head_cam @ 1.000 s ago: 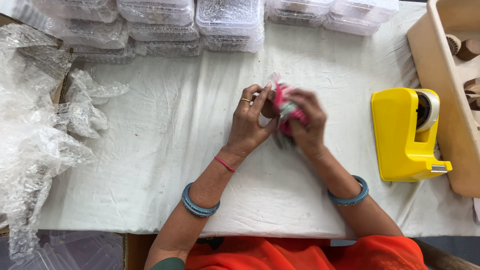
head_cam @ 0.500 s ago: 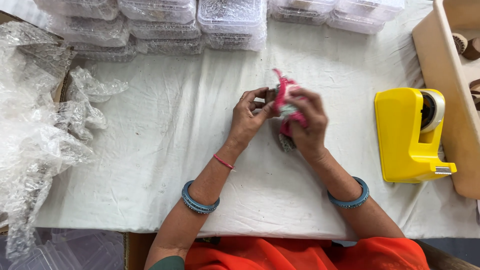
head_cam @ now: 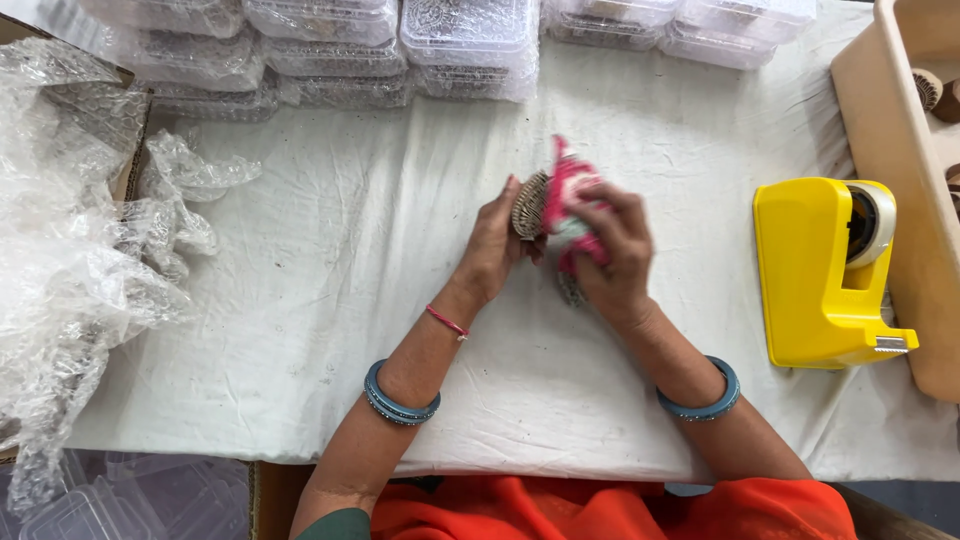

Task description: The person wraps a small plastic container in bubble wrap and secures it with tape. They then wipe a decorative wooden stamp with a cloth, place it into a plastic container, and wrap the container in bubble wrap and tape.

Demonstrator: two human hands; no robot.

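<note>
Since the frame half a second earlier, the pink-and-white cloth piece (head_cam: 570, 215) has shifted a little in the hands: the left hand (head_cam: 495, 250) now shows a round, ridged metallic disc (head_cam: 529, 204) at its fingertips, more exposed than before, while the right hand (head_cam: 615, 255) has closed further over the cloth. The yellow tape dispenser (head_cam: 815, 270) and the rest of the table have stayed put.

Both hands meet just above the centre of the frame, over the white tablecloth (head_cam: 330, 300). The left hand's fingers pinch the edge of the disc, which stands on its rim against the cloth piece. The right hand wraps its fingers over the top of the cloth piece and grips it; the motion blurs the cloth, so its exact shape cannot be told. A second small ridged piece (head_cam: 570, 290) peeks out below the right hand, touching or just beside it.

Each forearm carries a blue bangle, and a thin pink thread circles the left wrist. The tape dispenser sits at the right of the frame, well apart from the hands, beside a beige tray (head_cam: 880, 120) along the right edge. Stacks of clear plastic boxes (head_cam: 470, 40) line the top of the frame. Crumpled bubble wrap (head_cam: 80, 240) fills the left side. Orange clothing shows at the bottom edge.
</note>
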